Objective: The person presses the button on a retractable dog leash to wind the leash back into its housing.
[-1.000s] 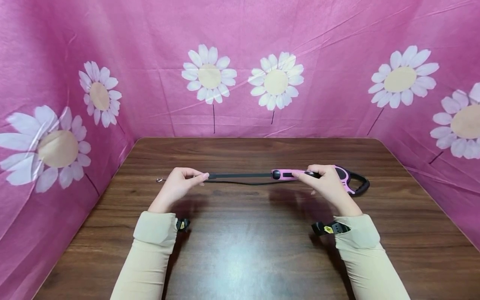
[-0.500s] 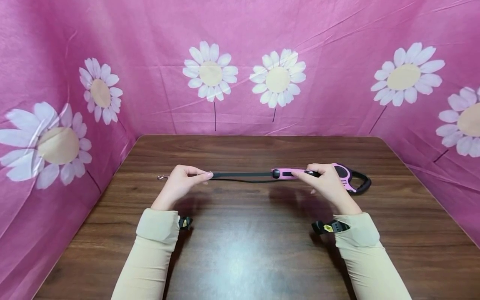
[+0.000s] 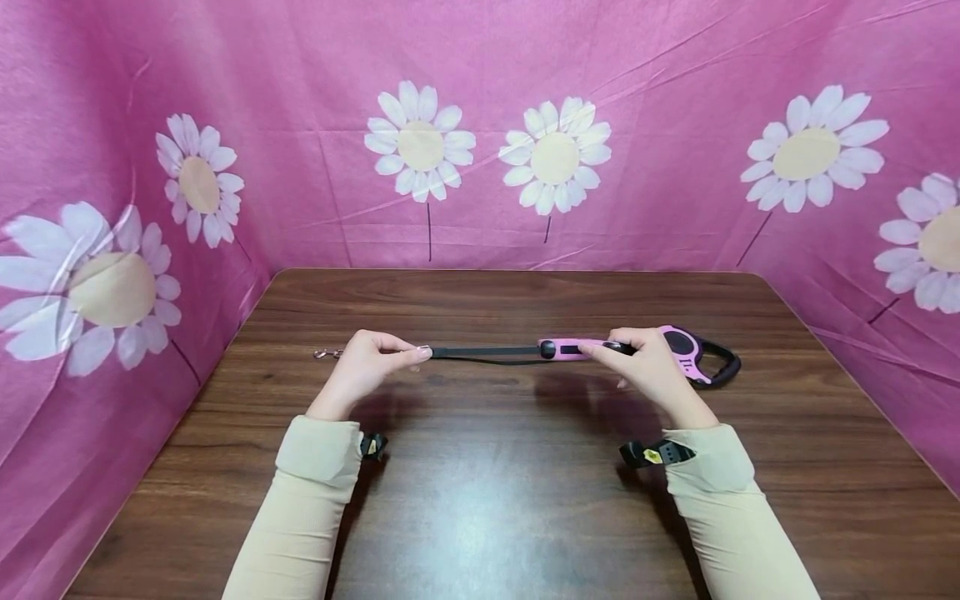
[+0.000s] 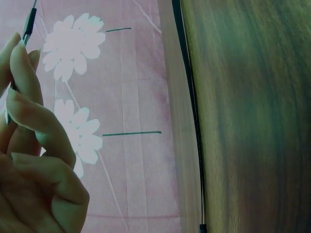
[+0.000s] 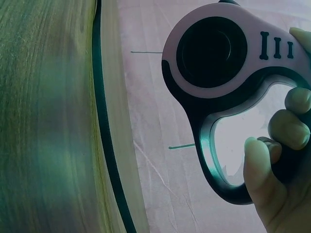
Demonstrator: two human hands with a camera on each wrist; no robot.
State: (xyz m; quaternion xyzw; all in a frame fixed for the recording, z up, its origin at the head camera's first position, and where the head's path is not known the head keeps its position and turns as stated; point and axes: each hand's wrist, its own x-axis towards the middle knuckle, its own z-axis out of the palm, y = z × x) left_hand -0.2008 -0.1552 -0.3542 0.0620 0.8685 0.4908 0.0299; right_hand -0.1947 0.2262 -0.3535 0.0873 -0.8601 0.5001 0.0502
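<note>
— "Pink daisy backdrop (image 3: pixel 487 50); brown wooden bench (image 3: pixel 480 525). Holdings?"
— "Left grip (image 3: pixel 363 364), left of centre: pinching black strap (image 3: pixel 487 351). Right grip (image 3: pixel 660 372), right of centre: curled round pink leash case (image 3: pixel 692 364)."
— "Handling?"
— "Best judged: steady case, flat strap, gentle pull."
— "Clearance?"
— "Far bench edge (image 3: pixel 495 272) above and apart from both grips; open bench at lower centre."
</note>
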